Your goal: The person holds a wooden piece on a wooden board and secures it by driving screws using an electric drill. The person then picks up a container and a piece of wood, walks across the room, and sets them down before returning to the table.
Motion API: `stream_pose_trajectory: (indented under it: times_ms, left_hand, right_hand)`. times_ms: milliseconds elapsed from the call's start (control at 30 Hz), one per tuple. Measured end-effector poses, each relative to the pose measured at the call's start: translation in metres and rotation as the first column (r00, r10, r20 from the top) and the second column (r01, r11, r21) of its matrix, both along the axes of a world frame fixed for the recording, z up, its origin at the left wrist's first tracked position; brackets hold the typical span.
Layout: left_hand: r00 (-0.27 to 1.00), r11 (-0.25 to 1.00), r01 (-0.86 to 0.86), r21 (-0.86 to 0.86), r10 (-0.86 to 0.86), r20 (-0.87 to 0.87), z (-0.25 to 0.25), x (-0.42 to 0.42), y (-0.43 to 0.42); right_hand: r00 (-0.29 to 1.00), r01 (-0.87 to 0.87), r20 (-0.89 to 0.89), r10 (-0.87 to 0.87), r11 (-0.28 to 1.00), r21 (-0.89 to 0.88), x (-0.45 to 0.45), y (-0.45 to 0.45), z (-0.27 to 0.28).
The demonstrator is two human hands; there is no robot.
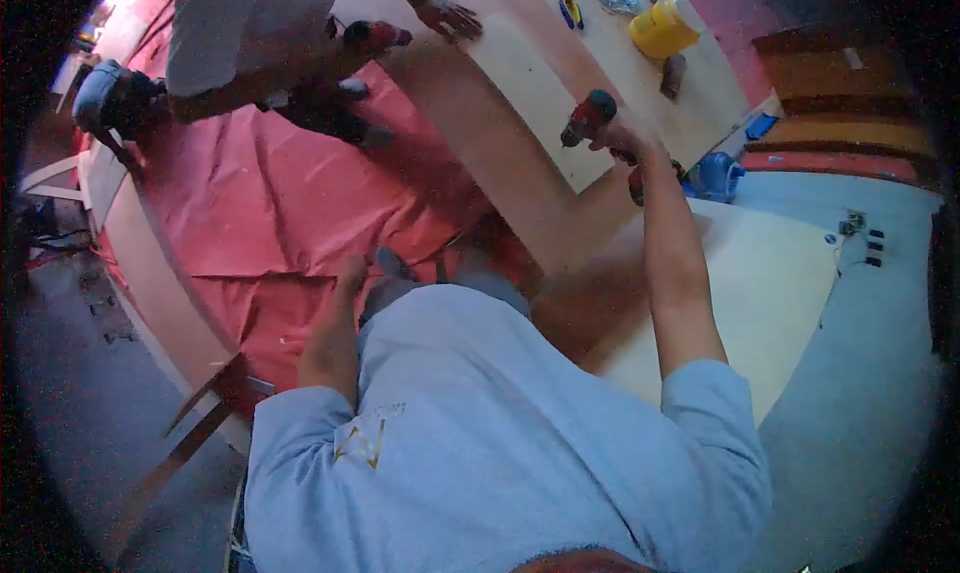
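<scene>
your left hand (348,278) hangs by your leg; whether it is open or holds anything, you cannot tell from here. a pale board (770,283) lies to your right. your right hand (632,139) grips a drill (590,118), held up over the boards. the wide brown strip (480,123) is already laid down, but what is fastened or left to fasten does not show. farther off, another person (255,28) leans in, near a second drill (375,35).
</scene>
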State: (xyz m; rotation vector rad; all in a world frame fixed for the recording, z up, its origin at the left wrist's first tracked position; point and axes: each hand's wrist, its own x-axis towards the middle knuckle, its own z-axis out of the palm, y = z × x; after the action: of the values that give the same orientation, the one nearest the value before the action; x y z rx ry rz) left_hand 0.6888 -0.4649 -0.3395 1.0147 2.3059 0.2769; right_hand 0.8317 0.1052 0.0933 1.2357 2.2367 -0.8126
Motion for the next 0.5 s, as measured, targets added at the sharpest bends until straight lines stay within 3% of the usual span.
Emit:
stream_pose_trajectory:
  times_ms: [33, 100, 133, 200, 300, 367, 400, 433, 467, 500]
  left_hand:
    - [0.973, 0.980, -0.178, -0.087, 0.188, 0.132, 0.004, 0.006, 0.010]
    - [0.983, 0.986, 0.152, -0.075, -0.159, -0.096, -0.113, 0.005, 0.016]
    - [0.999, 0.997, 0.030, -0.068, -0.030, -0.010, -0.076, 0.009, 0.037]
    - [0.994, 0.997, -0.081, -0.011, 0.081, 0.079, -0.015, 0.025, 0.081]
    - [0.935, 0.963, -0.264, 0.053, 0.242, 0.259, 0.069, 0.042, 0.141]
    - [0.870, 0.927, -0.374, 0.033, 0.339, 0.358, 0.118, 0.045, 0.180]
    - [0.869, 0.926, -0.376, 0.019, 0.346, 0.354, 0.106, 0.040, 0.181]
    - [0.992, 0.992, -0.085, 0.097, 0.076, 0.099, 0.082, 0.027, 0.182]
    - [0.963, 0.970, 0.224, 0.096, -0.205, -0.174, 0.067, 0.017, 0.186]
    - [0.964, 0.971, 0.222, 0.090, -0.204, -0.172, 0.082, 0.016, 0.200]
  right_hand:
    - [1.000, 0.004, -0.014, -0.005, 1.000, -0.022, 0.005, 0.002, 0.005]
    - [0.984, -0.143, -0.108, 0.143, 0.990, -0.001, 0.014, 0.008, 0.006]
    - [0.981, -0.146, -0.130, 0.144, 0.989, -0.010, 0.013, 0.014, 0.001]
    - [0.971, -0.234, 0.063, 0.229, 0.969, 0.082, 0.020, 0.024, -0.011]
    - [0.947, -0.317, -0.018, 0.319, 0.944, 0.091, 0.030, 0.029, -0.024]
    - [0.953, -0.283, -0.105, 0.286, 0.958, 0.036, 0.044, 0.055, -0.051]
    - [0.954, -0.249, -0.173, 0.244, 0.968, -0.009, 0.050, 0.064, -0.062]
    - [0.954, -0.252, -0.175, 0.245, 0.967, -0.019, 0.053, 0.066, -0.062]
    - [0.960, -0.226, -0.175, 0.218, 0.974, -0.030, 0.056, 0.068, -0.055]
    - [0.967, -0.198, -0.171, 0.188, 0.979, -0.042, 0.058, 0.072, -0.045]
